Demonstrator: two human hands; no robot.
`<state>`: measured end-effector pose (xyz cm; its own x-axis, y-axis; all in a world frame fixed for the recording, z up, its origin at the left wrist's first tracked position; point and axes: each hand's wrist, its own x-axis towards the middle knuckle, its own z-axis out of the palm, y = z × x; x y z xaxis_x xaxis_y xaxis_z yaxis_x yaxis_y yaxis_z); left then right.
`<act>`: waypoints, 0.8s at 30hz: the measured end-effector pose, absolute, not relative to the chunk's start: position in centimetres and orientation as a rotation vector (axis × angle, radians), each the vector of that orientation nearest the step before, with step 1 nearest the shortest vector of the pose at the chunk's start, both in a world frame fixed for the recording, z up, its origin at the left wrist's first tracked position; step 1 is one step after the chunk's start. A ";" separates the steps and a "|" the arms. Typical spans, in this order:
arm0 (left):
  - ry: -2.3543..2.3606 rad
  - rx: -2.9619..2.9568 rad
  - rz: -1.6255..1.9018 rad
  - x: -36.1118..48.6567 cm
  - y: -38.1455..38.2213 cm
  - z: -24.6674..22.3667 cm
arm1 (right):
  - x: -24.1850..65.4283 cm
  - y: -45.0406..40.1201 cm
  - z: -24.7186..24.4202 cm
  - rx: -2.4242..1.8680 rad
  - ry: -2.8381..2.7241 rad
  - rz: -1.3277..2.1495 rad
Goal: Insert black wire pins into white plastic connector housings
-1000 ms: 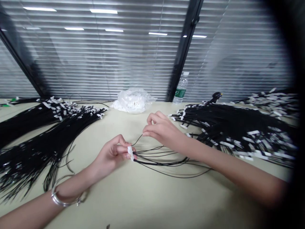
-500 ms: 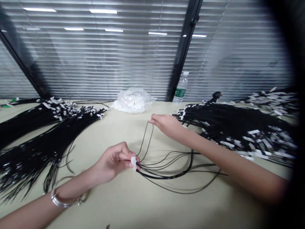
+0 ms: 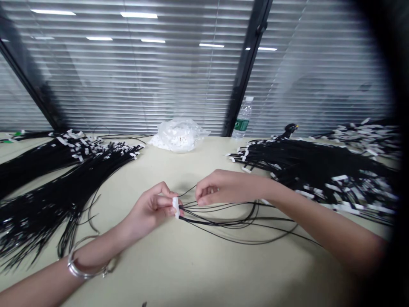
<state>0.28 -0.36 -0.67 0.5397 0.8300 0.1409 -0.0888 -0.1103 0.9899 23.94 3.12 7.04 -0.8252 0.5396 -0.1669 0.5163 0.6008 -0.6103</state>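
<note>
My left hand (image 3: 153, 208) pinches a white connector (image 3: 176, 207) at the end of several thin black cables (image 3: 220, 222), left of the middle. The cables run from it to the right in loose curves over the table. Just right of the connector, my right hand (image 3: 217, 187) has its fingers curled together above the cables. One thin wire (image 3: 187, 190) runs up from the connector to its fingertips, where the grip itself is hidden. A silver bracelet (image 3: 79, 270) circles my left wrist.
Bundles of black cables with white ends lie on the left (image 3: 64, 183) and right (image 3: 306, 166) of the pale table (image 3: 159, 273). A clear bag of white parts (image 3: 180, 135), a bottle (image 3: 242, 121) and a small dark bird-like figure (image 3: 290, 129) stand at the back, before window blinds.
My right hand has come down and nearer the connector; the tall wire loop it held up has gone. My left hand has moved slightly up and left with the connector.
</note>
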 end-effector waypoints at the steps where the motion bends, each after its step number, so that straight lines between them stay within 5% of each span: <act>1: 0.687 1.483 0.882 0.3 -0.3 -0.6 | 23.5 2.6 6.9 -0.911 -2.763 0.968; 10: 0.750 1.480 0.874 0.3 -0.4 -0.3 | 21.8 0.9 5.2 -0.884 -2.762 0.111; 24: 0.777 1.468 0.889 0.3 -0.6 0.0 | 22.1 1.0 4.5 -0.882 -2.811 0.295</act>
<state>0.31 -0.60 -0.03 0.4858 0.8696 0.0886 -0.0288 -0.0854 0.9959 22.11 0.96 4.51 -0.8077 0.5789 0.1119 0.5430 0.8043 -0.2413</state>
